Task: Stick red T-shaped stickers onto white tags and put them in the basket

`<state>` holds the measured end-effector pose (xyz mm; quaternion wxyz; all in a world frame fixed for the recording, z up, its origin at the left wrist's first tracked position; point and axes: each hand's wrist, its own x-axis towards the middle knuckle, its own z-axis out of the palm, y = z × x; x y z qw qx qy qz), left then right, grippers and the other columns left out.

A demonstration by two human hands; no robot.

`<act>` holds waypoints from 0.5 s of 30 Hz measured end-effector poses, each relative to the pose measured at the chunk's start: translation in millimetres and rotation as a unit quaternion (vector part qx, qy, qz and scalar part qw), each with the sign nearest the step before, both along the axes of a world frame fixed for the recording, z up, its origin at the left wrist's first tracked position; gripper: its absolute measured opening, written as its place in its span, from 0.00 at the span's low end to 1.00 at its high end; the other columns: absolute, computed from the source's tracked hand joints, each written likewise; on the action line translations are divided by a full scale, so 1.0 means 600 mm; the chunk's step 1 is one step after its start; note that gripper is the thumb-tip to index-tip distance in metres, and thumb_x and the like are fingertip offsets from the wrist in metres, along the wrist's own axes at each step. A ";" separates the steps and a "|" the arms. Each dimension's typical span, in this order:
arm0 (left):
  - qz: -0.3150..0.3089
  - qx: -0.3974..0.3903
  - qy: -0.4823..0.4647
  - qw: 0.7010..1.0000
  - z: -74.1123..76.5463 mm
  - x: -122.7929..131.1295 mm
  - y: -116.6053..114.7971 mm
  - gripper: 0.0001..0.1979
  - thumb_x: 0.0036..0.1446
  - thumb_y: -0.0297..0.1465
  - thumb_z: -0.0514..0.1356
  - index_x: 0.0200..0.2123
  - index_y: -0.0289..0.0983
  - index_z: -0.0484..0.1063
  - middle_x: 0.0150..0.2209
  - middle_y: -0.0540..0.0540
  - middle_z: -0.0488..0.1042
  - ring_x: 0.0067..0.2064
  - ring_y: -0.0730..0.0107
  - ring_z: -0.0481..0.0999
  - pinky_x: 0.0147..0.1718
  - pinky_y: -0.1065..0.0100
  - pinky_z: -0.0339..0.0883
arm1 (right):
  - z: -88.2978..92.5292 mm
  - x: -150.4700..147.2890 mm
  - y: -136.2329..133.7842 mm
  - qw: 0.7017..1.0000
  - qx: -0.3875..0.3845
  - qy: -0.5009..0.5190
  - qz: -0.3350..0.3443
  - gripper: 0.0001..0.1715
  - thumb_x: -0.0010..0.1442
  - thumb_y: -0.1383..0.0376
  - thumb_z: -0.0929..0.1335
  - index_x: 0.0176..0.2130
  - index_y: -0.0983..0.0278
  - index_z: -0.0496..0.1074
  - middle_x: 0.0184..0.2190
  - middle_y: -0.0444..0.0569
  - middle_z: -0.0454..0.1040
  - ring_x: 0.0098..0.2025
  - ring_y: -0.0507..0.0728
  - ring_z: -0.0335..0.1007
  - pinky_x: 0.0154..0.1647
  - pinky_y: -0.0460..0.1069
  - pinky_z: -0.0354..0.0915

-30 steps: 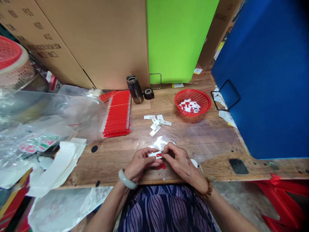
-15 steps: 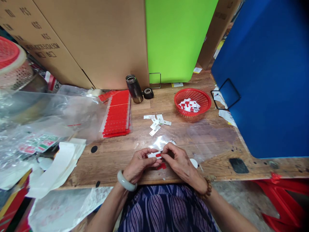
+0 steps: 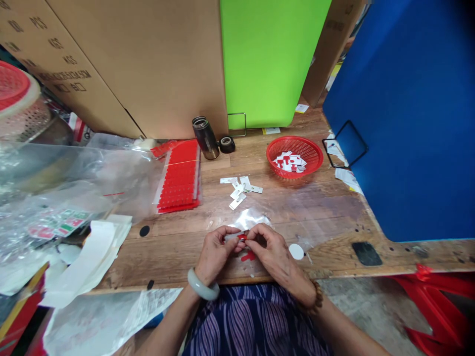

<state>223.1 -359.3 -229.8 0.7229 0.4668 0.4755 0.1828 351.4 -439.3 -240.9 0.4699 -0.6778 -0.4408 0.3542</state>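
Observation:
My left hand (image 3: 215, 249) and my right hand (image 3: 272, 249) meet at the near edge of the wooden table (image 3: 326, 217). Both pinch one small white strip with a red piece (image 3: 239, 237) between their fingertips. Another small red piece (image 3: 248, 256) lies on the table just below the hands. A clear little bag (image 3: 249, 217) lies right behind them. Several loose white strips (image 3: 239, 188) lie farther back.
A red basket (image 3: 295, 155) with white-and-red pieces stands at the back right. A stack of red sheets (image 3: 180, 178), a dark flask (image 3: 205, 137) and a tape roll (image 3: 227, 144) stand behind. Plastic bags and paper (image 3: 74, 198) crowd the left. A blue board (image 3: 411, 118) walls the right.
Both hands have stayed at the same spot, fingers drawing closer round the strip, which now shows less white. The view has shifted slightly.

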 end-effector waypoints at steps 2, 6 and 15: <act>0.000 0.010 0.004 1.000 0.000 0.000 0.000 0.16 0.42 0.31 0.67 0.35 0.31 0.71 0.25 0.45 0.79 0.27 0.73 0.78 0.31 0.73 0.71 | 0.004 -0.002 -0.001 1.000 0.008 -0.017 -0.009 0.06 0.54 0.71 0.64 0.27 0.63 0.67 0.30 0.44 0.68 0.36 0.54 0.64 0.37 0.48 0.59; -0.007 -0.019 -0.008 1.000 -0.005 -0.003 0.000 0.17 0.41 0.32 0.68 0.35 0.31 0.70 0.25 0.44 0.79 0.27 0.71 0.78 0.31 0.73 0.71 | 0.005 0.003 0.000 0.999 0.015 -0.023 -0.016 0.05 0.53 0.71 0.64 0.26 0.63 0.66 0.30 0.44 0.66 0.34 0.53 0.63 0.35 0.47 0.58; -0.001 -0.100 -0.020 0.995 -0.006 -0.006 0.003 0.18 0.41 0.28 0.69 0.36 0.29 0.69 0.26 0.40 0.79 0.27 0.69 0.79 0.30 0.74 0.73 | 0.005 0.011 0.003 1.000 -0.023 -0.014 0.012 0.06 0.56 0.72 0.62 0.29 0.63 0.65 0.25 0.41 0.66 0.28 0.51 0.62 0.30 0.46 0.57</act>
